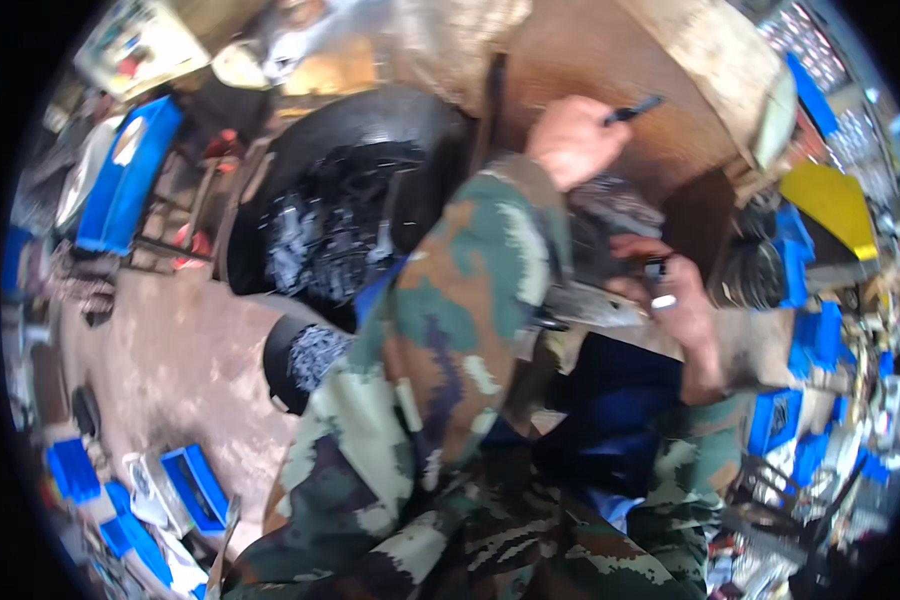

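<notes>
Now we pinch a slim, black, rod-shaped piece (pixel 634 108) in our left hand (pixel 575 143), over a worn brown work surface (pixel 570 60). Nearer us, our right hand (pixel 682 305) curls around a small dark piece (pixel 655 267) beside a flat grey metal plate (pixel 600 306), too blurred to tell whether it grips; leftward, a wide black basin (pixel 400 108) holds glossy dark strips (pixel 325 235).

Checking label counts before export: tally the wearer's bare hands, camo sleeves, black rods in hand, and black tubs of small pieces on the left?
Bare hands: 2 (left hand, right hand)
Camo sleeves: 2 (left sleeve, right sleeve)
Black rod, in the left hand: 1
Black tubs: 2 (large tub, small tub)
Total: 7
</notes>
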`<control>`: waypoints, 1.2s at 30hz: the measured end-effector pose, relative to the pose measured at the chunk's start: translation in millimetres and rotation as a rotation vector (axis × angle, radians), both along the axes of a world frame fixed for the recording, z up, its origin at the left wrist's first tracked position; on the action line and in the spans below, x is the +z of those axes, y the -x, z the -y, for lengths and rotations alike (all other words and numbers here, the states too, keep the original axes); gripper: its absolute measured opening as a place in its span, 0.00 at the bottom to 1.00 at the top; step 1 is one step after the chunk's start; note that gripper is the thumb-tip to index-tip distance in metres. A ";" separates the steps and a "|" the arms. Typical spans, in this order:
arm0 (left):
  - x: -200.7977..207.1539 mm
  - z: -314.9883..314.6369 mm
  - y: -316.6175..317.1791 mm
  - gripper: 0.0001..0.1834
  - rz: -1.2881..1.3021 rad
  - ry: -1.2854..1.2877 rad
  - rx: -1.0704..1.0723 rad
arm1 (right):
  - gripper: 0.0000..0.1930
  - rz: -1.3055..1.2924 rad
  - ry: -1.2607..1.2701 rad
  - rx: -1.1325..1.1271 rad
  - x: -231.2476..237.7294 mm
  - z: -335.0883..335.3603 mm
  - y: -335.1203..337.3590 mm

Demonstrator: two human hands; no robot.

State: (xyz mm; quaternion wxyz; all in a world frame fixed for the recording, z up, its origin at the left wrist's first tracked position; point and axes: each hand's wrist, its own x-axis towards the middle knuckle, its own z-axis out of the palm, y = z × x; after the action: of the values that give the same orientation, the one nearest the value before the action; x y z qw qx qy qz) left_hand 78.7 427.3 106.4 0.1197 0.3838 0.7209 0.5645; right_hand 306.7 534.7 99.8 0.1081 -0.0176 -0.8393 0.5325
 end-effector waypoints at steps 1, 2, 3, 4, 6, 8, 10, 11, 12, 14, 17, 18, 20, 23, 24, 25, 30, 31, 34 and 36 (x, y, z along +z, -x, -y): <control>-10.8 -0.3 4.4 0.14 -0.053 -0.016 -0.013 | 0.19 0.012 -0.162 0.025 -1.8 5.4 -2.7; -19.4 3.9 10.5 0.14 -0.113 -0.024 -0.011 | 0.21 0.021 -0.313 0.065 -3.3 14.5 -1.0; -17.6 5.2 9.5 0.13 -0.125 0.059 -0.004 | 0.20 0.055 -0.399 0.077 -2.4 20.4 -5.6; -13.4 10.8 8.6 0.13 -0.147 0.147 0.014 | 0.20 0.082 -0.478 0.098 -1.3 27.4 -8.5; -16.5 9.8 7.1 0.13 -0.201 0.182 0.015 | 0.20 0.276 -0.502 0.102 -8.8 32.3 -19.5; -24.3 12.9 12.2 0.14 -0.268 0.259 0.010 | 0.21 0.237 -0.481 0.099 -10.8 27.4 -20.8; -30.0 11.5 10.7 0.15 -0.337 0.300 0.014 | 0.23 0.217 -0.315 0.150 -5.9 15.9 -22.0; -32.8 11.2 11.3 0.15 -0.344 0.374 -0.022 | 0.20 0.121 -0.302 0.119 -2.6 10.4 -20.1; -35.6 10.1 11.3 0.14 -0.351 0.448 -0.057 | 0.20 0.122 -0.302 0.109 4.0 5.3 -22.3; -36.5 21.4 15.8 0.15 -0.343 0.545 -0.076 | 0.13 0.522 0.120 -0.162 33.1 11.9 -11.3; -59.1 -0.6 14.6 0.16 -0.313 0.516 -0.172 | 0.09 0.376 0.337 -0.462 46.6 -1.4 -12.6; -67.7 4.2 22.8 0.16 -0.314 0.532 -0.160 | 0.09 0.256 0.473 -0.463 38.6 -3.2 -6.0; -82.9 14.8 40.5 0.18 -0.266 0.649 -0.219 | 0.10 0.200 0.613 -0.467 28.5 -2.5 6.2; -62.5 -1.1 17.7 0.17 -0.290 0.605 -0.154 | 0.11 0.089 0.804 -0.575 28.8 -16.7 6.3; -61.5 -3.6 17.5 0.17 -0.295 0.603 -0.156 | 0.11 0.083 0.803 -0.577 28.2 -18.3 9.2; -59.6 -5.5 15.9 0.15 -0.290 0.530 -0.112 | 0.10 0.063 0.838 -0.604 27.7 -18.6 13.0; -42.5 -14.9 6.9 0.13 0.096 0.187 -0.307 | 0.11 -0.005 0.896 -0.651 21.2 -16.1 26.6; -27.1 -15.1 -6.1 0.14 0.170 0.166 -0.321 | 0.12 -0.013 0.884 -0.654 19.5 -17.8 27.8; 2.8 -1.9 -20.1 0.13 0.391 0.155 -0.362 | 0.11 -0.057 0.879 -0.630 19.6 -8.3 42.1; 7.9 1.9 -27.6 0.12 0.433 0.139 -0.369 | 0.10 -0.104 0.865 -0.610 18.9 -1.2 49.7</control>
State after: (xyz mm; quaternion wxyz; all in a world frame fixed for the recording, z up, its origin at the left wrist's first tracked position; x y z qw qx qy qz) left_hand 106.3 425.4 114.3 0.3975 0.3698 0.6335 0.5513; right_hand 257.1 535.9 118.7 0.2823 -0.2773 -0.4934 0.7746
